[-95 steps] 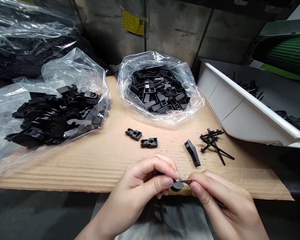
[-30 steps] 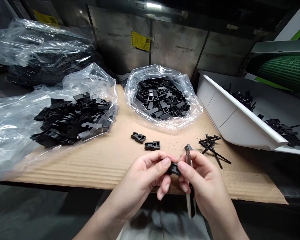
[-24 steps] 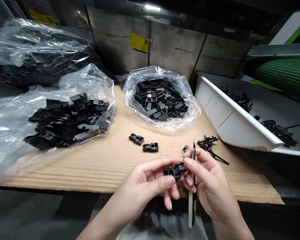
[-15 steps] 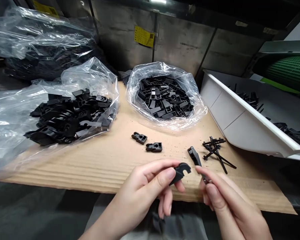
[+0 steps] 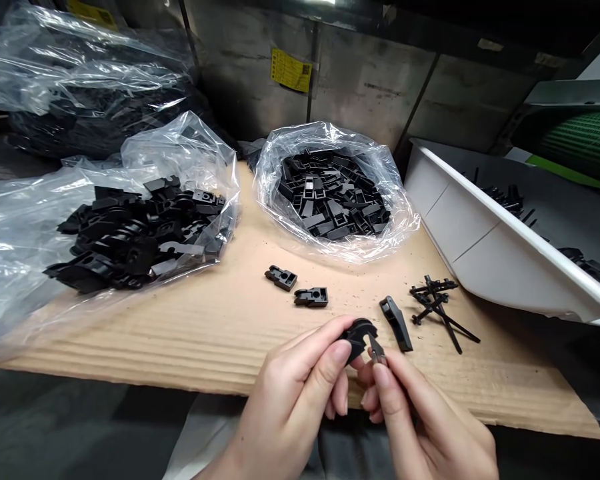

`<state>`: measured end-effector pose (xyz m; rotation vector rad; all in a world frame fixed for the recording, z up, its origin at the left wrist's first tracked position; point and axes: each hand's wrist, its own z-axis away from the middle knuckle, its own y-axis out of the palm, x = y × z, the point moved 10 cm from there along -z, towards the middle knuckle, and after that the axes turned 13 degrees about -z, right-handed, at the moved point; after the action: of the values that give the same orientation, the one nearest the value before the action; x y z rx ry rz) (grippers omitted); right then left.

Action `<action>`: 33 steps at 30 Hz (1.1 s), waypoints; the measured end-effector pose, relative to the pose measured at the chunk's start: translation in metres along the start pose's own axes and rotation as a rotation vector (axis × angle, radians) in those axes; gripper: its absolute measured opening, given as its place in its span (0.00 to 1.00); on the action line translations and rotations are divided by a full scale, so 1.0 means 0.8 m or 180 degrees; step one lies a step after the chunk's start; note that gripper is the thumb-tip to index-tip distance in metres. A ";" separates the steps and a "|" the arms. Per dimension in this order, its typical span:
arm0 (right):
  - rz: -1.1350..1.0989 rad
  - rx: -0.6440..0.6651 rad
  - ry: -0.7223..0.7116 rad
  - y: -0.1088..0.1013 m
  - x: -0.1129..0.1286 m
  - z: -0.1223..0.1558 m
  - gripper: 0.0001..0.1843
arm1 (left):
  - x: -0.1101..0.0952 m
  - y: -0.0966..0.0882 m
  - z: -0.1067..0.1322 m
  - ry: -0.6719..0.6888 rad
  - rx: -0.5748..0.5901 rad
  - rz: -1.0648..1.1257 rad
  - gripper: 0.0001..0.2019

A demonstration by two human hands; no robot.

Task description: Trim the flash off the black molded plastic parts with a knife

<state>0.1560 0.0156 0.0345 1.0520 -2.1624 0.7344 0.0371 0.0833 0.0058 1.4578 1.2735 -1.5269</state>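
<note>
Left hand point(image 5: 300, 383): grips a black notched part point(image 5: 359, 333) between thumb and index finger, back of the hand upward, the other fingertips curled beneath.
Black notched part: at the left hand's fingertips, above the near edge of the cardboard point(image 5: 180, 333), its notch turned toward the right hand point(image 5: 427, 413).
Right hand: thumb and index finger pinch a pointed blade point(image 5: 376, 348), the remaining fingers folded under.
Blade: just past the right fingertips, angled up into the notch; whether it touches the part cannot be told.
Lever-shaped piece point(image 5: 396, 323): on the cardboard, just beyond the right hand.
Black sticks point(image 5: 436, 301): crossed in a heap, beyond the right hand and to its right.
Two small pieces point(image 5: 311, 297): lying near each other beyond the left hand.
Middle bag point(image 5: 407, 223): clear plastic, farther beyond both hands, full of black parts.
Left bag point(image 5: 180, 153): to the left of the left hand and beyond it, with a loose black pile.
White tray point(image 5: 460, 220): well beyond the right hand, to its right, cut off by the picture's edge.
Hidden: the blade's rear, inside the right palm; the part's lower end, behind left fingers; both forearms, largely out of frame.
</note>
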 end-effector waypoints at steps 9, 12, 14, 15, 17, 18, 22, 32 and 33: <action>-0.0007 0.0163 -0.0028 0.006 0.002 -0.003 0.23 | -0.002 -0.002 0.001 0.0102 -0.0111 0.0020 0.14; -0.0039 0.0635 -0.0128 0.017 0.007 -0.009 0.21 | -0.004 -0.002 0.001 0.0185 -0.0067 -0.0091 0.14; -0.0116 0.0944 -0.0127 0.023 0.007 -0.013 0.18 | -0.006 -0.002 0.002 0.0266 -0.0020 -0.0154 0.15; -0.0168 0.1057 -0.0099 0.025 0.007 -0.015 0.17 | -0.007 -0.002 0.002 0.0302 0.0003 -0.0167 0.15; -0.0273 0.1185 0.0006 0.027 0.005 -0.018 0.14 | -0.008 0.000 0.001 0.0358 0.0072 -0.0162 0.15; -0.0305 0.1216 0.0075 0.028 0.003 -0.018 0.13 | -0.009 0.001 0.001 0.0376 0.0104 -0.0150 0.15; -0.0288 0.0934 0.0312 0.020 -0.004 -0.016 0.12 | -0.008 0.000 -0.002 0.0274 0.0097 -0.0101 0.14; -0.0016 0.0613 -0.0113 0.014 0.004 -0.013 0.20 | -0.006 0.000 -0.003 0.0051 -0.0030 -0.0047 0.15; -0.0089 0.0606 -0.0052 0.014 0.003 -0.014 0.20 | -0.006 -0.002 -0.003 0.0045 -0.0067 -0.0057 0.15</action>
<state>0.1489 0.0283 0.0414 1.1854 -2.1188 0.9361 0.0374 0.0851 0.0111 1.4499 1.3104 -1.5129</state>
